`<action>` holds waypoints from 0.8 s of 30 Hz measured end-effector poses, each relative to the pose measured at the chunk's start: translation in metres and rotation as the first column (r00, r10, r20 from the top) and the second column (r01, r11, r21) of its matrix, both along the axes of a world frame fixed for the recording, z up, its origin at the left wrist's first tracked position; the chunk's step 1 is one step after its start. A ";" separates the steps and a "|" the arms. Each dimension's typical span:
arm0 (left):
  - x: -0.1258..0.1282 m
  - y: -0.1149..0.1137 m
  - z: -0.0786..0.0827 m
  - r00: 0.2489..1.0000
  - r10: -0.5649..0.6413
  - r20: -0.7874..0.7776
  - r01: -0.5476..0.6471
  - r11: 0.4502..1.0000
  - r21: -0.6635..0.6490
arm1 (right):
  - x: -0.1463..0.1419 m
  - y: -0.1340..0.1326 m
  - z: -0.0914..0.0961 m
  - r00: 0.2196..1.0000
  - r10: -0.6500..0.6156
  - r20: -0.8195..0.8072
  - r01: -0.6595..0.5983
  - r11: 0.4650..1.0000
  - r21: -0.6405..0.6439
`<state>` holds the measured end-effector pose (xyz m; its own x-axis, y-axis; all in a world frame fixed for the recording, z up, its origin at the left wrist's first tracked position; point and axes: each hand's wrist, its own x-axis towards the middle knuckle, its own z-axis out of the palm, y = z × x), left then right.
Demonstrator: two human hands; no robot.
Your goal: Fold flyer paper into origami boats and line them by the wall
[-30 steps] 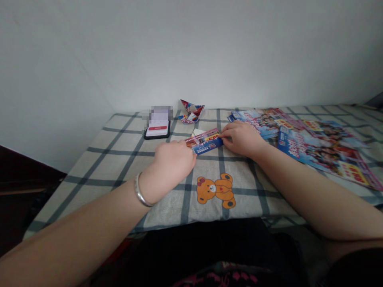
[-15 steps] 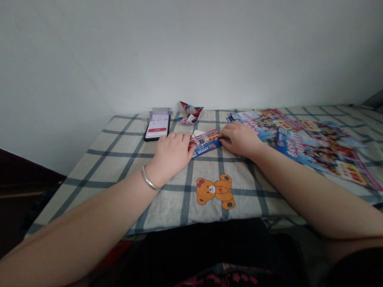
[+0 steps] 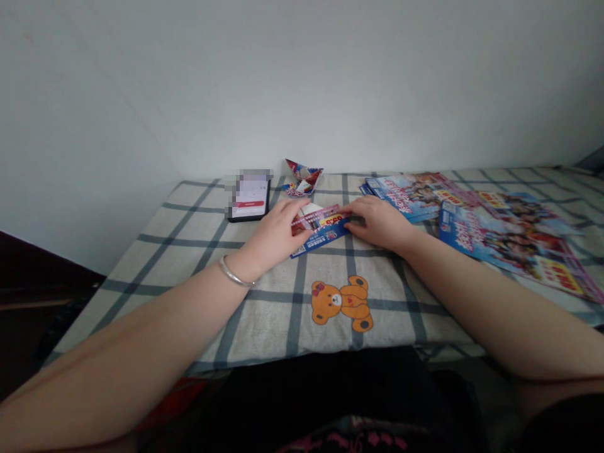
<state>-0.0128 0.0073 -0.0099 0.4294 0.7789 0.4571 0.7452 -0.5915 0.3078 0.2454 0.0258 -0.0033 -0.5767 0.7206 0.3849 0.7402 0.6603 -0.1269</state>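
A folded paper flyer, printed blue, pink and yellow, lies on the checked tablecloth between my two hands. My left hand, a silver bangle at its wrist, pinches the flyer's left end between thumb and fingers. At the right end, my right hand grips the paper, thumb near the lower edge and forefinger along the top. A bit of the flyer's pale inner side shows behind the printed strip. Just behind it sits a folded paper figure with pointed tips, made of similar printed paper.
A phone with a lit screen lies left of the paper figure. Several printed flyers are spread at the right. An orange bear print marks the tablecloth near the front edge. A white wall rises behind.
The flyer has tilted slightly, its left end now nearer me, with more of its blue part showing. My left thumb and fingers have spread around its left end; my right forefinger has stretched along the top.
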 end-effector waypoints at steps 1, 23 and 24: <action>0.000 0.001 0.000 0.999 -0.020 0.050 0.019 1.000 0.012 | 0.000 0.000 0.000 1.000 -0.013 -0.007 0.013 1.000 -0.016; 0.003 -0.007 0.009 0.951 -0.029 0.307 -0.016 0.990 0.141 | -0.002 -0.004 0.008 0.915 -0.138 -0.379 0.136 0.990 -0.031; 0.002 -0.008 0.011 0.959 -0.024 0.281 -0.027 0.984 0.177 | -0.002 -0.005 0.009 0.918 -0.117 -0.378 0.129 0.992 0.005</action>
<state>-0.0107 -0.0008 0.0011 0.2628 0.6750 0.6894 0.6444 -0.6547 0.3953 0.2435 0.0210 0.0059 -0.2928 0.7617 0.5780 0.7174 0.5747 -0.3939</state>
